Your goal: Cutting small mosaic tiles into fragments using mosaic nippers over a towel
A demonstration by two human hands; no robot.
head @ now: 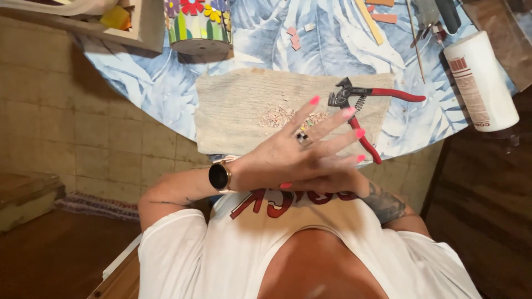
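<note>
My left hand (299, 152), with pink nails, a ring and a dark round watch on the wrist, is spread open in front of my chest. It lies across my right hand (339, 182), which is mostly hidden beneath it; the right forearm is tattooed. Neither hand visibly holds anything. Just beyond the fingertips, red-handled tile nippers (360, 97) lie on a beige cloth (238, 111). A small heap of pale tile fragments (276, 116) sits on the cloth by the fingers.
The round table (149, 83) has a blue leaf-patterned cover. A white glue bottle (481, 80) lies at the right. A flowered mosaic pot (198, 25), a wooden box (147, 27), pink tile bits (293, 39) and thin sticks (370, 22) are at the back.
</note>
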